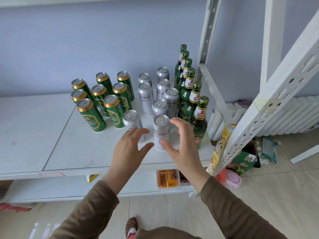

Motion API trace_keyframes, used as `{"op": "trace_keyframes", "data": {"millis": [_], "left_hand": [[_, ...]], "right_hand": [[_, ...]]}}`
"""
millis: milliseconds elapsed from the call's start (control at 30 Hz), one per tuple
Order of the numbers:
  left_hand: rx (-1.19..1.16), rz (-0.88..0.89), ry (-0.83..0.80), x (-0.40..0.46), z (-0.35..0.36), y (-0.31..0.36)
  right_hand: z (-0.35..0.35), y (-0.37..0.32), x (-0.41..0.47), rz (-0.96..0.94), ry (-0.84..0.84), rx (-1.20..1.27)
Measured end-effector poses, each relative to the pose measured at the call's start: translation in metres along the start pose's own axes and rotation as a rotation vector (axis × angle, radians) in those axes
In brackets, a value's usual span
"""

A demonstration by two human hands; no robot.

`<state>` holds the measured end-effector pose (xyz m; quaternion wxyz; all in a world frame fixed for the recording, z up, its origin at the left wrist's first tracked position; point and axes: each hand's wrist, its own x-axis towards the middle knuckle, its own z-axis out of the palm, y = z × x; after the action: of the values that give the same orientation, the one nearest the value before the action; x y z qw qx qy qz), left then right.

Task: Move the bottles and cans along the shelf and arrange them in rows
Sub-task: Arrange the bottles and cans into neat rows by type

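Observation:
On the white shelf [51, 144] stand several green cans [91, 116] at the left, several silver cans [145, 95] in the middle and a row of green bottles [185, 94] at the right. Nearest the front edge stands one silver can [161, 130]. My left hand [128, 147] is open just left of it, partly in front of another silver can [130, 120]. My right hand [183, 142] is open just right of it, thumb near its base. Neither hand grips it.
A white perforated upright [269, 94] crosses diagonally at the right. Snack packets [168, 178] lie on the lower shelf. A tall yellow packet [220, 149] hangs by the shelf's corner. A green carton [243, 161] and a radiator [284, 116] sit on the floor side.

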<state>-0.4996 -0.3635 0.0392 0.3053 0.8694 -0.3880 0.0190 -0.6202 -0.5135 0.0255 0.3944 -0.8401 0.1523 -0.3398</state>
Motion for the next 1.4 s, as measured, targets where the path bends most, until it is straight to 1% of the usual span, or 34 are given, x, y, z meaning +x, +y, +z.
{"op": "trace_keyframes", "data": {"millis": [133, 233, 367, 433, 500, 567, 667, 833, 967, 1167, 1400], "left_hand": [[0.024, 0.047, 0.057, 0.019, -0.01, -0.033], [0.017, 0.064, 0.04, 0.039, -0.014, -0.058], [-0.063, 0.035, -0.112, 0.071, -0.019, -0.081], [-0.087, 0.038, -0.234, 0.087, -0.022, -0.088], [-0.068, 0.065, -0.375, 0.1, -0.024, -0.094], [-0.047, 0.125, -0.45, 0.111, -0.025, -0.097], [-0.071, 0.199, -0.446, 0.117, -0.027, -0.097], [-0.127, 0.243, -0.439, 0.105, -0.023, -0.097], [-0.133, 0.269, -0.427, 0.094, -0.019, -0.093], [-0.118, 0.262, -0.426, 0.083, -0.016, -0.088], [-0.126, 0.239, -0.493, 0.088, -0.022, -0.09]], "right_hand": [[0.022, 0.008, 0.012, 0.103, -0.036, -0.065], [0.034, 0.012, 0.027, 0.173, -0.036, -0.137], [0.039, 0.011, 0.05, 0.321, -0.1, -0.202], [0.04, 0.009, 0.056, 0.405, -0.157, -0.244], [0.041, 0.009, 0.059, 0.483, -0.202, -0.273], [0.041, 0.008, 0.06, 0.529, -0.204, -0.252], [0.039, 0.003, 0.062, 0.549, -0.184, -0.239], [0.032, -0.003, 0.063, 0.587, -0.256, -0.198], [0.025, -0.002, 0.063, 0.578, -0.304, -0.178], [0.016, 0.001, 0.066, 0.58, -0.414, -0.126], [0.014, 0.001, 0.066, 0.61, -0.486, -0.092]]}}
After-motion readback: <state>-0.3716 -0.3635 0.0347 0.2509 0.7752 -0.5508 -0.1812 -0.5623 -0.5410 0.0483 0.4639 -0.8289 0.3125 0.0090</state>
